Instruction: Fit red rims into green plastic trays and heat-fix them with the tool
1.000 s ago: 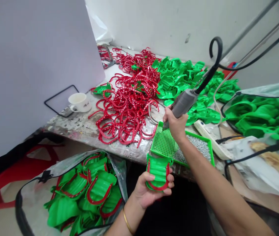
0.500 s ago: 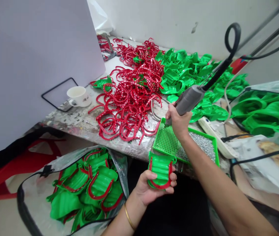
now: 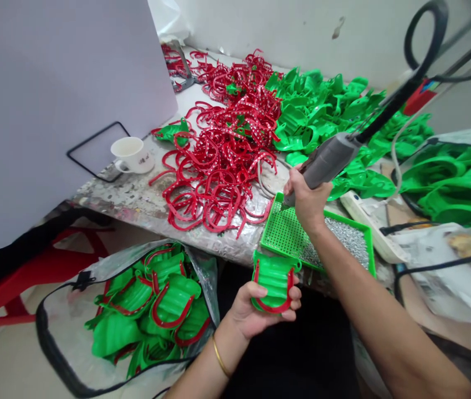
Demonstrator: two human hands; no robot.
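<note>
My left hand [image 3: 256,313] is closed around a green ribbed plastic part with a red U-shaped band [image 3: 275,282], held below the table edge. My right hand [image 3: 308,202] grips a grey electric screwdriver [image 3: 329,160] with a black cord, its tip down on the green perforated screw tray [image 3: 279,233]. Loose silver screws [image 3: 343,238] lie in the tray's right half.
A heap of red bands [image 3: 223,160] and a heap of green parts [image 3: 322,116] cover the table. A white cup [image 3: 132,155] stands at the left. A clear bag of assembled parts [image 3: 152,310] sits on the floor. A white power strip [image 3: 374,227] and another bag of green parts [image 3: 460,183] lie right.
The view has shifted slightly, so everything sits a little higher and to the right. Both hands keep their grips; the screwdriver tip stays on the tray.
</note>
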